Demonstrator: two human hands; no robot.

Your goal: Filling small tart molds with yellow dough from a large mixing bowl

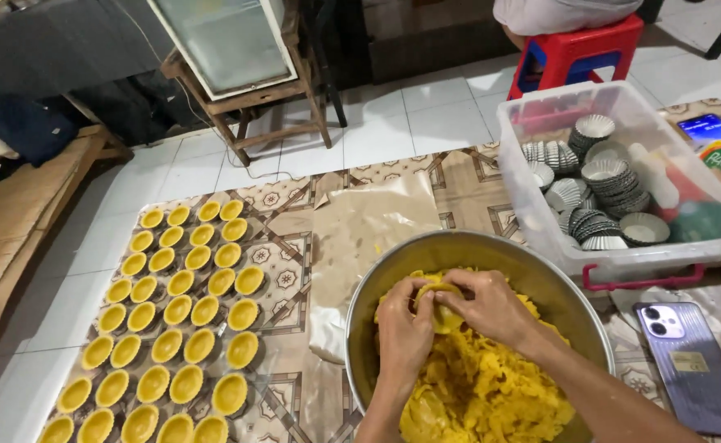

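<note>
Rows of small fluted moulds lined with yellow dough (181,308) lie on a patterned floor mat (467,176) to the left, with a sheet of brown paper (368,226) spread just beside them. To the right stands a clear plastic tub (533,221) with red clasps, holding stacks of empty silver fluted tins (594,193), and near it on the mat lies a purple phone (693,365), face down. Farther back on the white tiled floor (426,111) stand a wooden stand (241,111) bearing a glass-fronted case, a red plastic stool (578,49), and a low wooden bench (16,213) at the left edge.
</note>
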